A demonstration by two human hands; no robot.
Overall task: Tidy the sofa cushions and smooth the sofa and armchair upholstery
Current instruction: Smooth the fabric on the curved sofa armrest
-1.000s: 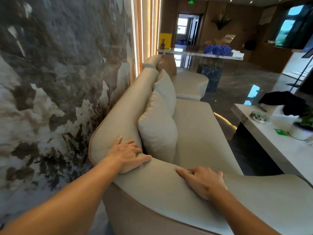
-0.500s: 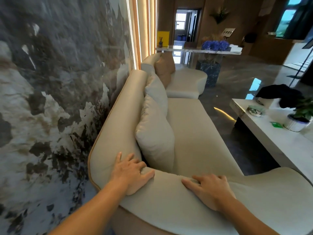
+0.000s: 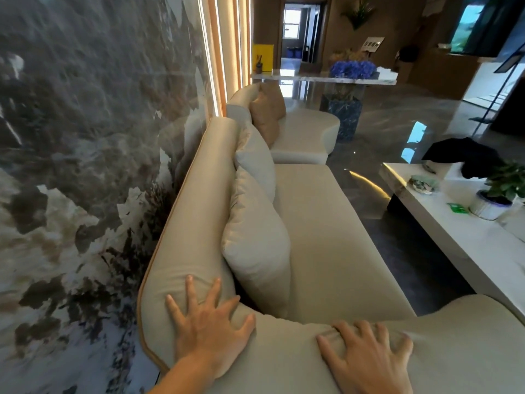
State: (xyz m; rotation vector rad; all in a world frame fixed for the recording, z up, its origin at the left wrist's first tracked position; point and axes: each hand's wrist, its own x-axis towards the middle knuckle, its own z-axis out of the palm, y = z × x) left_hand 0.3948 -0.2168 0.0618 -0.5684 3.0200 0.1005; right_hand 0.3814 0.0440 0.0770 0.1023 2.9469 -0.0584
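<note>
The seat of the sofa (image 3: 326, 228) lies bare from the near arm to the far end, open to a reaching hand. Along the backrest, three cushions stand in the way: the nearest cushion (image 3: 255, 245), a second cushion (image 3: 257, 163) behind it and a brown cushion (image 3: 268, 109) at the far end. The wall (image 3: 85, 137) presses close behind the sofa. The coffee table (image 3: 454, 237) stands apart, a strip of floor (image 3: 397, 243) between.

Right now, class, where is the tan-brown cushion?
In the head view, the tan-brown cushion sits far up the middle, propped against the back of the beige armchair, just beyond the two pale beige cushions on the long sofa.
</note>
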